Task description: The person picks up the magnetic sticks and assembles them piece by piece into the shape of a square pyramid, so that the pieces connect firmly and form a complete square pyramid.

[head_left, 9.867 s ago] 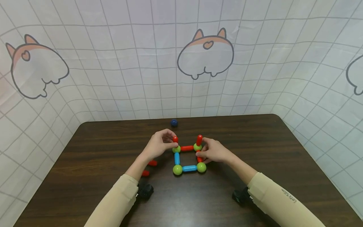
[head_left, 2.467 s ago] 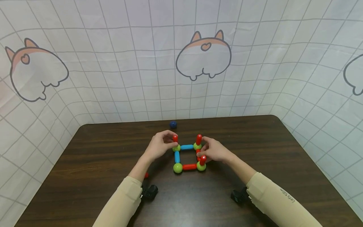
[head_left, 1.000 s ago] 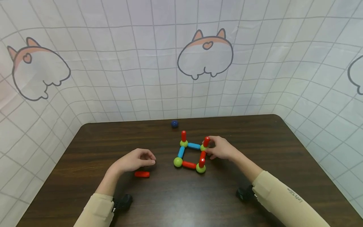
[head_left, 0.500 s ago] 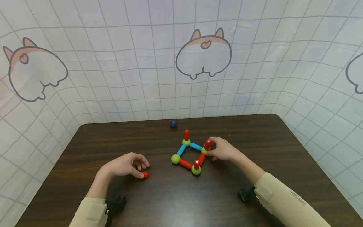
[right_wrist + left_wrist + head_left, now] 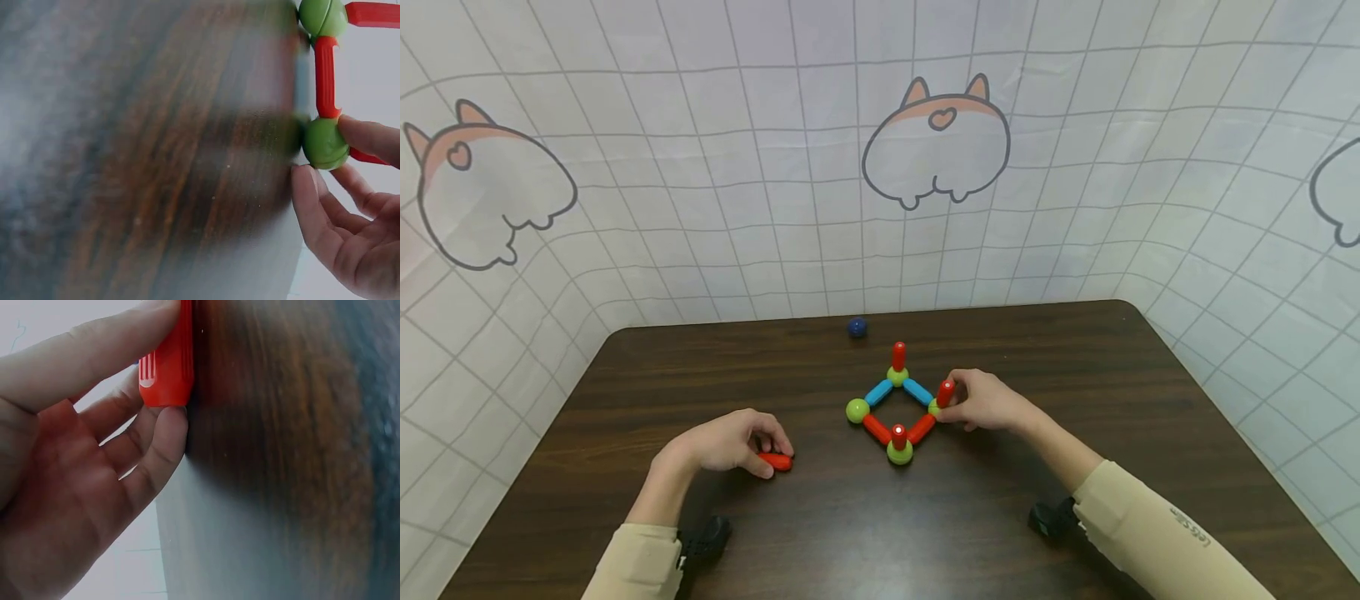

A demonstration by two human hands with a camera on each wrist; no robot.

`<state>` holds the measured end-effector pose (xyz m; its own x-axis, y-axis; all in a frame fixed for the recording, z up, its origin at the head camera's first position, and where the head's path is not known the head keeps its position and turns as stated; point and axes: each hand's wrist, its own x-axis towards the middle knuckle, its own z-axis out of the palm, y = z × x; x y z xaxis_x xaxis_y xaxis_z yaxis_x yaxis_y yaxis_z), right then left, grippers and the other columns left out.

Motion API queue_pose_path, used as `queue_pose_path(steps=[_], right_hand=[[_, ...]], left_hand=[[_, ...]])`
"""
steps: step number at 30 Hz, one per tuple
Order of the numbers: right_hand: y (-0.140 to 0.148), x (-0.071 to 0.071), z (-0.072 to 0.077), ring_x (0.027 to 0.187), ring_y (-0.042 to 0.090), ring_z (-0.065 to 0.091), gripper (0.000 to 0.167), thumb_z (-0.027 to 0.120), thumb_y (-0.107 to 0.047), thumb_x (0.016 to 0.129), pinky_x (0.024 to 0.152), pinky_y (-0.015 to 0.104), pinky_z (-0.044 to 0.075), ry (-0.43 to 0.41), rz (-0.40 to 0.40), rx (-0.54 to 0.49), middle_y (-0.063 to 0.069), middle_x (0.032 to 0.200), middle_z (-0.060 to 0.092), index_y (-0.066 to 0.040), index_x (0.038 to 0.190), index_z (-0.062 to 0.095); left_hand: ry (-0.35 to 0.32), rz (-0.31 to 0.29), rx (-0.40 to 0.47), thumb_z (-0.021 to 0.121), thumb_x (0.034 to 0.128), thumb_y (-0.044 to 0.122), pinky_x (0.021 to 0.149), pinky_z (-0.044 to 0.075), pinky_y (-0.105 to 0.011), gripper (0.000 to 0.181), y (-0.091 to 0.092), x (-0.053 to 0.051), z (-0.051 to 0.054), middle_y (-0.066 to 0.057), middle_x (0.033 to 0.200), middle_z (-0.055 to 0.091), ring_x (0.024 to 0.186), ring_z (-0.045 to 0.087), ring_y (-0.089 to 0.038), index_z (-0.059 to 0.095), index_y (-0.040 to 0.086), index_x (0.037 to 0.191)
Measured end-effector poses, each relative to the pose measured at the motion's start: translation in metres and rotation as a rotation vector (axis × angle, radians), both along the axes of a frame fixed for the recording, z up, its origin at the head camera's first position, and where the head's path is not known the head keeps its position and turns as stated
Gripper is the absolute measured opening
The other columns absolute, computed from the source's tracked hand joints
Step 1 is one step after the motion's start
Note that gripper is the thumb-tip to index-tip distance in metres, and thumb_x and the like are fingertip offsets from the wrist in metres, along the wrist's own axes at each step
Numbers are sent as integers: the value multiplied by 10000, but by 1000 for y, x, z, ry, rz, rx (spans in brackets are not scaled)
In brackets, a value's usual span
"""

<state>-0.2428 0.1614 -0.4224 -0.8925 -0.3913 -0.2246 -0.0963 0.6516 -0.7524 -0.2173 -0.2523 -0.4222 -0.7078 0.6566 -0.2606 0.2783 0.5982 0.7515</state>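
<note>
A diamond-shaped frame of toy building rods and green balls lies mid-table. Blue rods (image 5: 877,393) form its far sides, red rods (image 5: 877,429) its near sides. Upright red rods stand on the far ball (image 5: 897,377), the near ball (image 5: 899,452) and the right ball (image 5: 325,144). My right hand (image 5: 988,402) holds the right ball between thumb and fingers, beside its upright rod. To the left of the frame, my left hand (image 5: 730,442) pinches a loose red rod (image 5: 777,462) lying on the table; its other end is hidden by the hand.
A dark blue ball (image 5: 857,327) sits near the far edge of the dark wooden table (image 5: 1075,350). The left green ball (image 5: 857,410) has a rounded, uncovered top. A white gridded curtain (image 5: 775,208) hangs behind and at both sides.
My left hand has left the frame, moved left and taken hold of the loose red rod. The frame has turned clockwise, from a square to a diamond, with my right hand on it.
</note>
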Motion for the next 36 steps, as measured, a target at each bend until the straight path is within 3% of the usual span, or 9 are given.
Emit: queue_pose_path(steps=[13, 22, 27, 32, 36], right_hand=[[1, 10, -2, 579, 168, 565, 303, 836, -249, 874, 578, 316, 481, 35, 31, 45, 16, 751, 617, -77, 986, 613], [-3, 18, -3, 570, 162, 568, 343, 847, -270, 866, 570, 310, 499, 19, 54, 44, 16, 748, 622, -75, 1010, 606], [-1, 18, 0, 644, 189, 602, 405, 861, -136, 829, 607, 335, 548, 2, 100, 4, 59, 877, 627, -45, 1125, 600], [5, 9, 2, 760, 246, 631, 448, 681, 51, 898, 685, 368, 571, -23, 96, -74, 118, 978, 641, 34, 1321, 532], [2, 0, 0, 836, 262, 676, 415, 608, -6, 993, 750, 404, 601, -46, 36, -181, 148, 1021, 668, 80, 1380, 484]], left_hand=[[105, -37, -3, 738, 963, 148, 800, 509, -329, 160, 3, 0, 0, 41, 975, 659, 904, 605, -183, 717, 162, 1122], [164, 75, 44, 710, 989, 177, 835, 501, -366, 234, 10, 0, -3, 29, 1018, 658, 951, 609, -192, 681, 140, 1218], [183, 133, 86, 706, 994, 172, 861, 512, -384, 275, 16, -2, -6, 10, 1061, 681, 994, 623, -201, 678, 109, 1261], [225, 207, 157, 726, 979, 143, 838, 536, -395, 253, 24, -5, -10, -6, 1071, 688, 996, 633, -214, 688, 113, 1228], [261, 259, 188, 759, 954, 138, 842, 521, -415, 241, 29, -6, -11, 9, 1051, 685, 992, 635, -203, 695, 129, 1186]])
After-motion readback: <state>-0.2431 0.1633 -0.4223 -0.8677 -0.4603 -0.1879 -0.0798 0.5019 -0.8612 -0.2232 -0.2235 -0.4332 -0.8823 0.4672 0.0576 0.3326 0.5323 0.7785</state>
